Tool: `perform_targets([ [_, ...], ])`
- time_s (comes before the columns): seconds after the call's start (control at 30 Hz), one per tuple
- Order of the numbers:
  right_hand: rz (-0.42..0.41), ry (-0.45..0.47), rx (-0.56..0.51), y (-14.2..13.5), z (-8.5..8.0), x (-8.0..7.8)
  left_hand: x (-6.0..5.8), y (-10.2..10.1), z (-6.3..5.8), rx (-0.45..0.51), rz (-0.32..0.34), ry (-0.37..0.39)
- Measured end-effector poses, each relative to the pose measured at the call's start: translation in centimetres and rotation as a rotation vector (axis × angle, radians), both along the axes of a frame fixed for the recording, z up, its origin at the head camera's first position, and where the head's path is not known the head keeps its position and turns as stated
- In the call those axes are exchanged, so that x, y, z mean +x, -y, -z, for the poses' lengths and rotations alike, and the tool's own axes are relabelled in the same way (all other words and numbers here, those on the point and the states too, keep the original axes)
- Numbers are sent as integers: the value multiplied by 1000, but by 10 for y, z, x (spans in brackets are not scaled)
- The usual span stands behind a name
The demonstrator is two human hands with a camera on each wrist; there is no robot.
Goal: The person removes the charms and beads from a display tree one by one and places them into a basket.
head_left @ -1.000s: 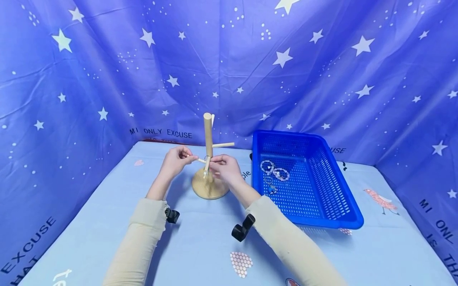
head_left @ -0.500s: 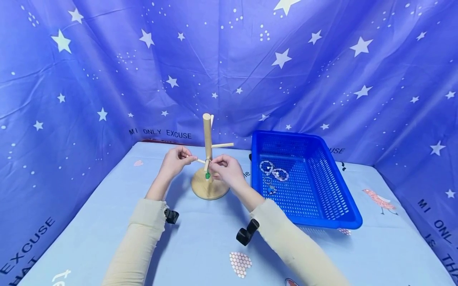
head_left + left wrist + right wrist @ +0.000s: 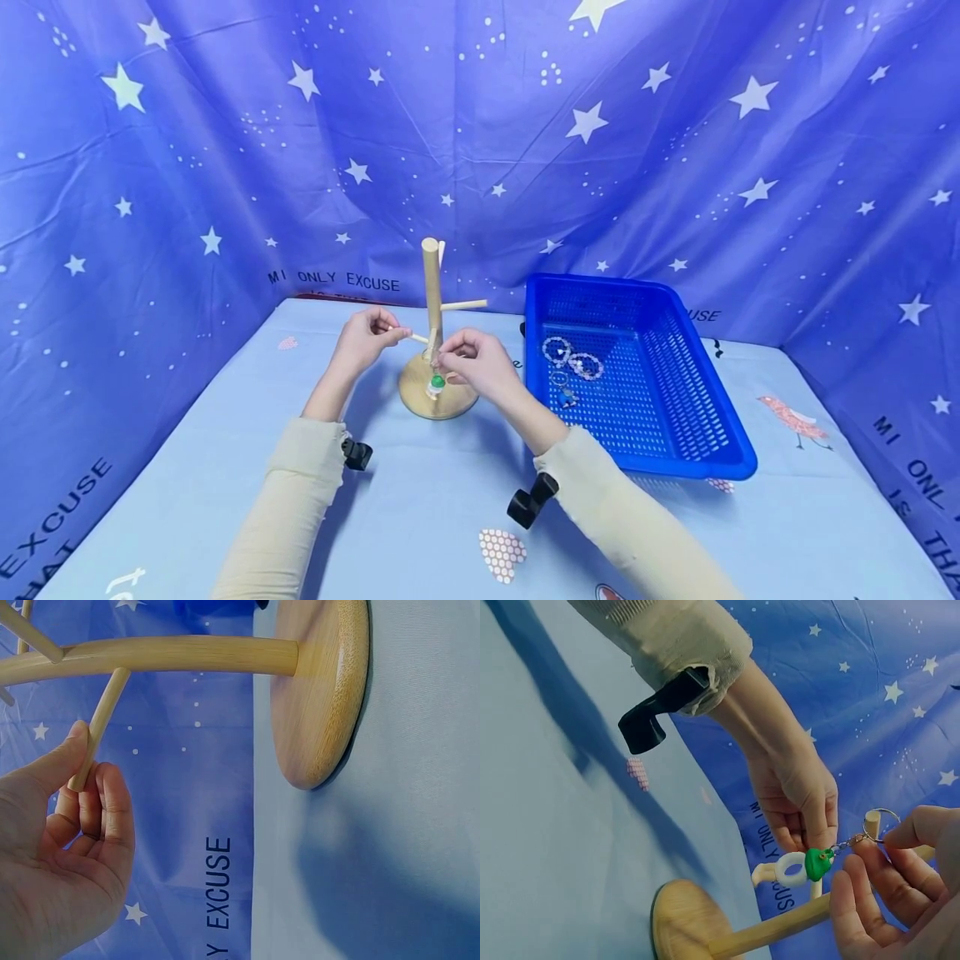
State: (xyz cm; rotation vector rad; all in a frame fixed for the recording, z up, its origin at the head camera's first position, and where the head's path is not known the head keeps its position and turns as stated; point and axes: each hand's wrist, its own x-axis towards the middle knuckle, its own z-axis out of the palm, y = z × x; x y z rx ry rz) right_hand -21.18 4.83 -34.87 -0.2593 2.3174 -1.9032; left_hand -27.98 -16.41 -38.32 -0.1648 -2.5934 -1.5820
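A wooden peg stand (image 3: 432,283) rises from a round base (image 3: 420,398) at mid-table. My left hand (image 3: 399,334) pinches the tip of its lower left peg (image 3: 99,724) between thumb and fingers (image 3: 105,802). My right hand (image 3: 444,360) is just right of the stem and pinches a metal keyring (image 3: 883,824). A short chain hangs from the ring with a green and white charm (image 3: 436,385) (image 3: 810,866) dangling in front of the base. The ring sits by a peg end (image 3: 871,820); I cannot tell whether it is around it.
A blue plastic basket (image 3: 705,392) stands right of the stand. It holds two beaded bracelets (image 3: 573,357) and another small keychain (image 3: 566,392). Starry blue cloth walls close in the back and both sides. Black wrist mounts (image 3: 529,502) sit on both sleeves.
The green and white charm has come out from under my right hand and now hangs lower, in front of the base. My right forearm shifted slightly right. The left hand stayed on its peg.
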Motion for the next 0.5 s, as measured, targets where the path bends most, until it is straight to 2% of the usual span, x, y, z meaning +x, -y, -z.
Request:
perform_targets([
  [0.27, -71, -23, -18, -8, -8, 9, 1, 0, 1, 40, 8, 1],
  [0.5, -89, -86, -1, -30, -16, 10, 0, 0, 1, 63, 7, 2],
])
